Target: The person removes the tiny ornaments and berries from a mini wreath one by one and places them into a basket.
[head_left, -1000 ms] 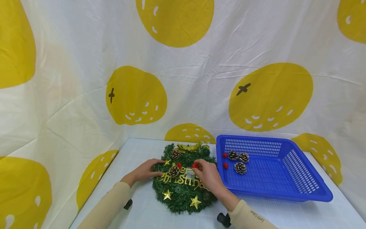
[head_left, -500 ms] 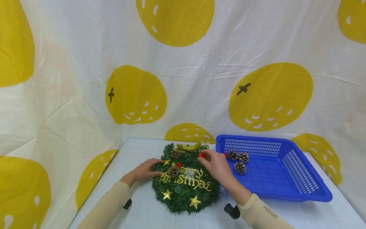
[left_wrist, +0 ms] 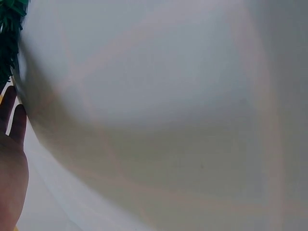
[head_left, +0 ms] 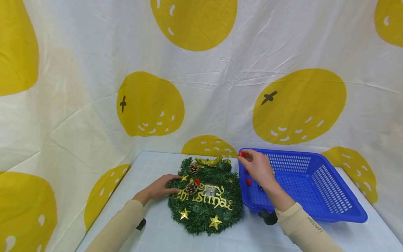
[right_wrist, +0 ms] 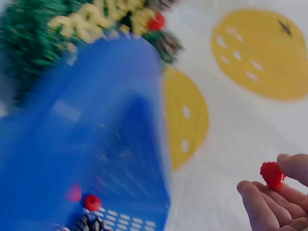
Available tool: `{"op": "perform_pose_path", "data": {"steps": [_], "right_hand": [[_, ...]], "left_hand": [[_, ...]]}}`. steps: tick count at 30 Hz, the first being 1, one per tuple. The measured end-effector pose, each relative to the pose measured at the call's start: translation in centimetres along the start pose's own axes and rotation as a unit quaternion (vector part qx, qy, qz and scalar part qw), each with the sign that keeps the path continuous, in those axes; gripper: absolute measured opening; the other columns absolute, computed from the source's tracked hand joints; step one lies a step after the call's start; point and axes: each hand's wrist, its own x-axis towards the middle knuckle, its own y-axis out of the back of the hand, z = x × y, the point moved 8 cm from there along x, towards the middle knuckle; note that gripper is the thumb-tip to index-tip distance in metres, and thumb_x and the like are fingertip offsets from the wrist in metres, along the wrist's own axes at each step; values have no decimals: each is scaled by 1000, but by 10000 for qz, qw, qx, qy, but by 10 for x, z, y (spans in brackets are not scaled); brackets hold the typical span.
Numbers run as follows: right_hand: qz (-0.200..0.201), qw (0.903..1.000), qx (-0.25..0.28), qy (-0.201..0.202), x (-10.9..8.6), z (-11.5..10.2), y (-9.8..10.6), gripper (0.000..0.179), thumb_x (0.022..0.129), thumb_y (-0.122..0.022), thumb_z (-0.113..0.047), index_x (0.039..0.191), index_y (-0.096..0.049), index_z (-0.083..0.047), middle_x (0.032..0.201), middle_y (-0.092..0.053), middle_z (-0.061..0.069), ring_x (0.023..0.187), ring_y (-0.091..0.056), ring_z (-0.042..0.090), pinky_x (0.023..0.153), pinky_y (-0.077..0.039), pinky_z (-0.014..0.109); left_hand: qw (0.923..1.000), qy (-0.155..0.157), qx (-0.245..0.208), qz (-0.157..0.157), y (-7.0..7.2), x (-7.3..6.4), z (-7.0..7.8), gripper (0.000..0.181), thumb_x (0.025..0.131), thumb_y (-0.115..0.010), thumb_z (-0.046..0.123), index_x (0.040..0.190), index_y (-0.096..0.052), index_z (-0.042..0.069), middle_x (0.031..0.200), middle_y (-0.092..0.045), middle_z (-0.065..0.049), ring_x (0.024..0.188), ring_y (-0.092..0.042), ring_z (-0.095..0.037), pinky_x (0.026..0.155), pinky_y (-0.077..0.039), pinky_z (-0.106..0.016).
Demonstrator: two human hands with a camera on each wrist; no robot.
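A green Christmas wreath (head_left: 201, 220) lies on the table, with gold "Merry Christmas" lettering (head_left: 206, 199), gold stars (head_left: 215, 222), two pinecones (head_left: 191, 188) and a red berry (head_left: 197, 181). At its left edge rests my left hand (head_left: 161, 186), thumb and fingers spread against the greenery; the left wrist view catches only part of this hand. My right hand (head_left: 258, 169) pinches a bumpy red raspberry (right_wrist: 272, 174) between thumb and fingers. It is raised over the near-left corner of the blue basket's far rim.
The blue plastic basket (head_left: 359, 214) stands to the right of the wreath. Inside, red berries (head_left: 248, 182) lie by its left wall, and pinecones (right_wrist: 89, 224) are partly hidden by my right hand. A fruit-printed curtain (head_left: 217, 115) hangs behind the table.
My right hand has carried the raspberry from above the wreath's middle to the right and away, up over the basket's left end. My left hand has stayed at the wreath's edge.
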Motion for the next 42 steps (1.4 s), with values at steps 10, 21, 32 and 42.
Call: {"op": "perform_pose_path", "data": {"steps": [10,21,32,42], "right_hand": [[334,9989,-176,-269,21,21,48,47,98,-60,-33,130,-60,2,119,-66,21,111,-62,38,92,-49,53],[381,9958,-657,-502,30,55,65,44,99,-59,-29,125,-62,6,117,-66,25,108,-60,42,89,-49,55],[175,9928,-872,-805,31,86,61,41,96,-63,-24,120,-63,10,114,-64,30,103,-59,45,83,-51,56],[-127,9918,-872,-929,31,104,49,38,95,-64,-24,114,-67,9,111,-65,28,99,-60,44,80,-51,54]], "left_hand": [[10000,45,-43,-13,0,0,0,58,93,-66,40,142,-51,11,142,-50,-14,132,-43,-37,108,-34,-57],[10000,15,95,3,0,2,-1,61,93,-65,44,142,-51,12,141,-50,-12,132,-44,-35,108,-35,-56],[10000,52,27,-37,-1,1,-3,61,93,-65,45,142,-51,13,142,-50,-12,133,-43,-35,108,-35,-55],[10000,34,13,-19,-1,0,-3,61,92,-65,46,142,-51,12,141,-50,-12,132,-43,-36,108,-34,-56]]}}
